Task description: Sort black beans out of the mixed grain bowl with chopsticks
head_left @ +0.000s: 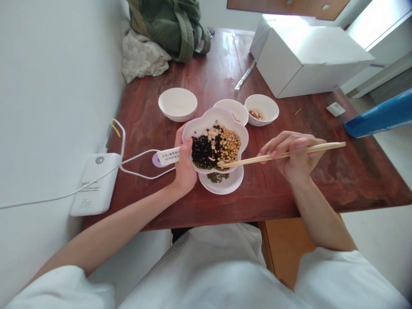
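My left hand [186, 161] grips the left edge of a scalloped white dish [201, 122] with a lilac rim, tilted and raised over the table. Inside it lie black beans [202, 151], yellow soybeans [231, 143], pale peanuts and some green beans. A white label tag [169, 156] sticks out beside that hand. In my right hand [294, 152] is a pair of wooden chopsticks [251, 160], fingers closed round them; their tips touch the beans at the dish's lower edge. Directly below, a small white plate [236, 182] bears green mung beans [217, 177], partly hidden by the dish.
Behind the dish stand a white bowl [177, 105], a partly covered bowl [230, 105] and a bowl with reddish pieces [262, 109]. A power bank [95, 184] with a white cable [141, 156] lies left. Farther off are a green bag [170, 28], a white box [299, 56] and a blue object [380, 113].
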A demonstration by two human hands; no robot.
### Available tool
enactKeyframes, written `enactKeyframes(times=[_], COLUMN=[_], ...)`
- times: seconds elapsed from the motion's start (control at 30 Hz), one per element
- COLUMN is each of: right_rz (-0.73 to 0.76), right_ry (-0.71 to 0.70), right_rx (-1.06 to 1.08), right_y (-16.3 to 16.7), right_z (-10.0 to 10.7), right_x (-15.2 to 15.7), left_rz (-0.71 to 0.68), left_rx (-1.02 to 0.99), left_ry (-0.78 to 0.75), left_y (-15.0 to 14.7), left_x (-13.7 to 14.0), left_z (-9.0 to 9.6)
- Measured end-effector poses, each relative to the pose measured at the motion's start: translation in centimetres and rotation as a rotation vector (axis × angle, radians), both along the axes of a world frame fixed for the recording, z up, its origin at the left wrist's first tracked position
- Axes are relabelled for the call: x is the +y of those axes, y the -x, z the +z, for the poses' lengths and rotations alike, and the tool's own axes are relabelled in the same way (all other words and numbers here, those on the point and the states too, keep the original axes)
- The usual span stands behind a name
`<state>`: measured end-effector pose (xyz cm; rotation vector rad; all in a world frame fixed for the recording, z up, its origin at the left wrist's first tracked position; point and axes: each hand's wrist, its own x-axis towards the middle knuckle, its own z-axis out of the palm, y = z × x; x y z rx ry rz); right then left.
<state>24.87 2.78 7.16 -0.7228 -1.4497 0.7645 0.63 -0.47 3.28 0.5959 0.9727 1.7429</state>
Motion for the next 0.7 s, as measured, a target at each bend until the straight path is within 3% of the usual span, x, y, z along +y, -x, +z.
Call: enactKeyframes(times=[0.23,0.5,0.7], right_rz=[0.068,0.05,-0.04], right_ry=[0.016,-0.034,-0.002], right_rx=[0.09,0.012,0.283], right_y=[0.4,-0.4,0.4], right_z=[0.3,-0.3,0.8], right_x=[0.1,0.3,0.7], left_rz=[-0.018,0.023,-0.024], left_rx=[0.082,0.188,0.12], left_ry=[-0.016,-0.097,-0.119], left_y=[0.2,0.1,0.3], left_x=[0.0,0.0,0.3], left_z=[0.0,0.3,0.0])
